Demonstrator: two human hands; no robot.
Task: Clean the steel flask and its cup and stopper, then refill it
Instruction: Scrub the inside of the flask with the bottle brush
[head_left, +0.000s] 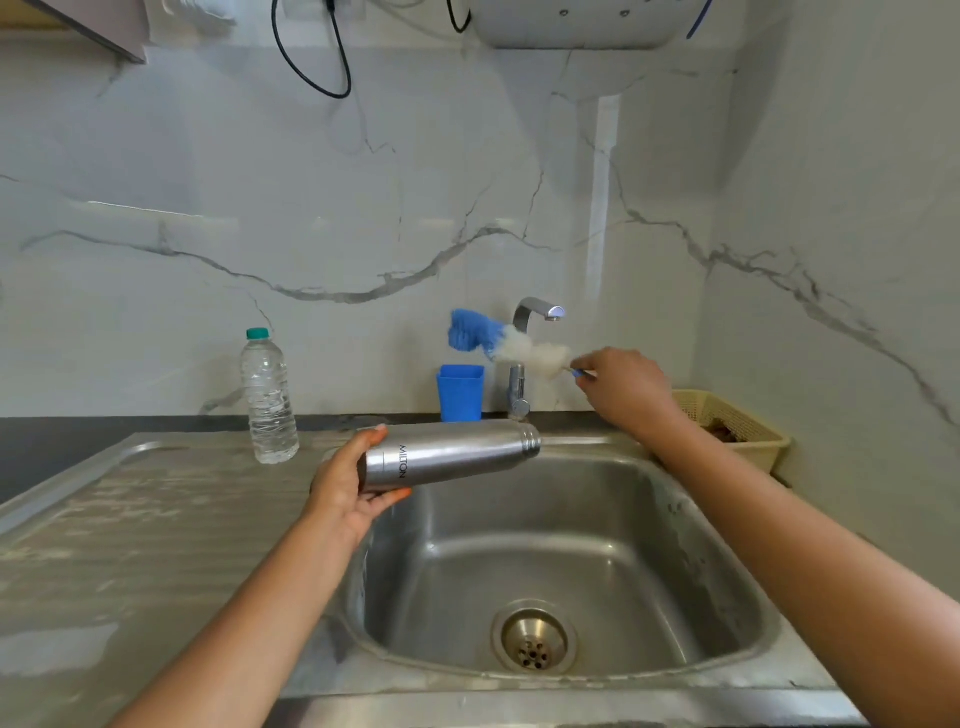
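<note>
Blue tub (461, 393): upright on the tabletop (52, 441) by the wall, just left of the tap (524, 332).
Yellow basket (737, 421): right of the sink (649, 519), in the corner.
Black cable (311, 67): loops down the marble wall (208, 182).

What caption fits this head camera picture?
Left hand holds the silver steel flask over the steel sink; right hand grips a blue-and-white bottle brush.

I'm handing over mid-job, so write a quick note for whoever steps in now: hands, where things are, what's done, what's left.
Left hand grips the flask by its base, sideways over the sink, open mouth pointing right.
Right hand holds the brush by its handle, in the air near the tap, outside the flask.
Water bottle stands capped beside the sink.
Done: cup and stopper are off, out of view.
Left: scrubbing unconfirmed; rinse, refill.
</note>
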